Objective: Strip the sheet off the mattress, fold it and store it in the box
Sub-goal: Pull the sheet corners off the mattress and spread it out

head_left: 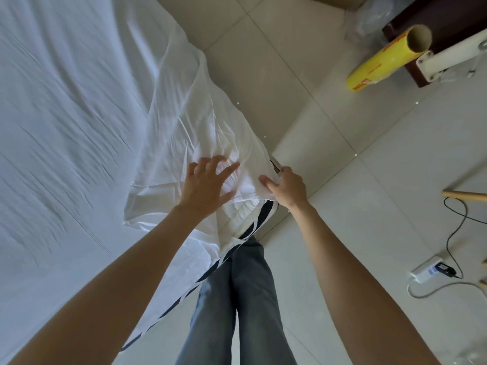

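A white sheet (pixel 79 106) covers the mattress, which fills the left of the head view. At the near corner the sheet is loose and bunched up (pixel 200 122), with its elastic hem gathered just below my hands. The mattress edge (pixel 263 219) shows dark stripes under the lifted cloth. My left hand (pixel 208 183) lies spread, fingers straight, on top of the bunched corner. My right hand (pixel 286 185) grips the sheet at the corner's outer side, thumb on top and fingers curled under the cloth. No box is clearly in view.
Pale tiled floor (pixel 342 167) lies to the right of the bed. A yellow roll on a cardboard tube (pixel 382 59) leans by dark furniture (pixel 434 27) at the top right. A white adapter with cables (pixel 432 270) lies on the floor at right. My legs in jeans (pixel 237 299) stand against the bed.
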